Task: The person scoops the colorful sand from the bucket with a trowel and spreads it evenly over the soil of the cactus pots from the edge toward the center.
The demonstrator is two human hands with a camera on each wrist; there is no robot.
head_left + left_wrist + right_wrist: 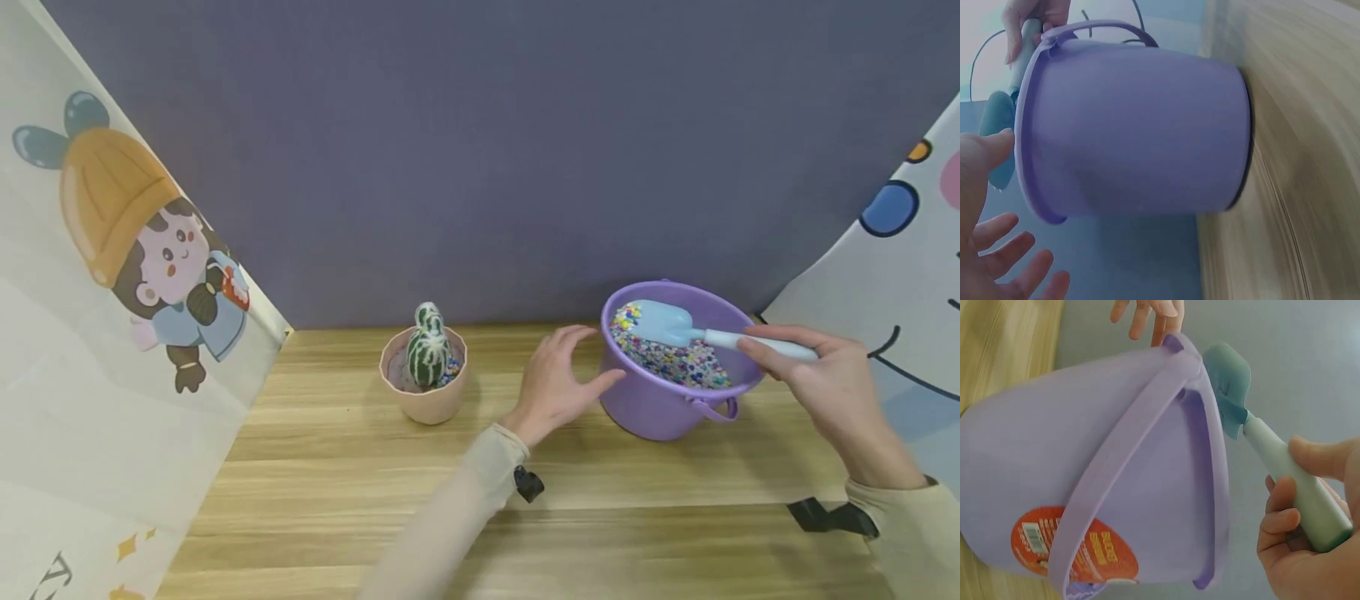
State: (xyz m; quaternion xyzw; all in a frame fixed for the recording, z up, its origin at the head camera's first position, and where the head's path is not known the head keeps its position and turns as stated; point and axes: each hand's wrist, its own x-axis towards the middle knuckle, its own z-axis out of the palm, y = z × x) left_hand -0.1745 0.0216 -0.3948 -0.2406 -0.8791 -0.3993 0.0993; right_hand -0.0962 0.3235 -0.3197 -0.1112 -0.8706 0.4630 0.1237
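My right hand [843, 392] grips the pale handle of a light blue toy shovel [757, 342]. The shovel's blade lies over the mouth of a purple bucket [652, 408], which holds many small multicoloured beads [686, 362]. In the right wrist view the thumb and curled fingers wrap the shovel handle [1285, 465]. Left of the bucket my left hand [555, 379] is spread, thumb and fingers apart, close to the bucket's side and holding nothing. The left wrist view shows its fingers [1019, 250] loosely extended beside the rim. Whether the blade carries beads is hard to tell.
A small cactus [429, 350] stands in a peach pot [427, 407] with some blue beads, left of my left hand. Both stand on a wooden table [315, 500]. A grey-blue panel [480, 167] rises behind, with printed white panels at either side.
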